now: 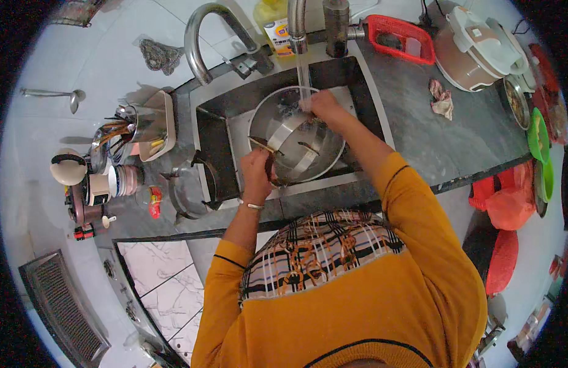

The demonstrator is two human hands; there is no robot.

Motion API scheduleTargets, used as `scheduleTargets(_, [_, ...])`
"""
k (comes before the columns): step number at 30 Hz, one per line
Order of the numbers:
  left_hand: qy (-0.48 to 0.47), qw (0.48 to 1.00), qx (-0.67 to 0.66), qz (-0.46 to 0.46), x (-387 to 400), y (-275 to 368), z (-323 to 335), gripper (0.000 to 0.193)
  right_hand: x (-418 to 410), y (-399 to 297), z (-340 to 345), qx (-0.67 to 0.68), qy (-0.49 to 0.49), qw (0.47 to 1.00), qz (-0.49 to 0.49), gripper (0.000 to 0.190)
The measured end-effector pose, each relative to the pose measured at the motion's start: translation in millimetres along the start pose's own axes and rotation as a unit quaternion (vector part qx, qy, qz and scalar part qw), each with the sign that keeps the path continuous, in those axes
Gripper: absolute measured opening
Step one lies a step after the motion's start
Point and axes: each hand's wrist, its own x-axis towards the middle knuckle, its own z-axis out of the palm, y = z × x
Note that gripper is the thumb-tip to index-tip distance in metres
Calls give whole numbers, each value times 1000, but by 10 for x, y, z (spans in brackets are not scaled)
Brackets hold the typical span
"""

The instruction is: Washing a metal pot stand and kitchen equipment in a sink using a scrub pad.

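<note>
A large round metal basin point(327, 158) stands in the dark sink point(215, 133), under running water point(303, 76) from the tap. In the basin lies a ring-shaped metal pot stand point(286, 131) with dark prongs, seemingly tilted. My left hand point(256, 168), a pale bangle on its wrist, is curled around the ring's near left side at the basin's rim. My right hand point(324, 108) is at the far right rim, beside the water stream and near the ring's far end. Its curled fingertips are partly hidden, so its hold is unclear.
Another pronged ring stand point(205, 184) straddles the sink's left edge. A second tap point(196, 43) arches over the back left. Left stand a utensil holder point(148, 122) and stacked bowls point(127, 179). Right are a red basket point(401, 39), a crumpled cloth point(441, 99) and a rice cooker point(472, 50).
</note>
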Motion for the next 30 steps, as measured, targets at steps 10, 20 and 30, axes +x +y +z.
scheduleTargets(10, [116, 903, -352, -215, 115, -159, -116, 24, -120, -788, -306, 475, 48, 855, 203, 37])
scheduleTargets(20, [164, 820, -487, -252, 195, -833, -306, 27, -251, -819, -331, 472, -5, 875, 105, 30])
scheduleTargets(30, [204, 854, -391, -276, 386, -820, 116, 22, -231, -825, -543, 546, 70, 810, 203, 11])
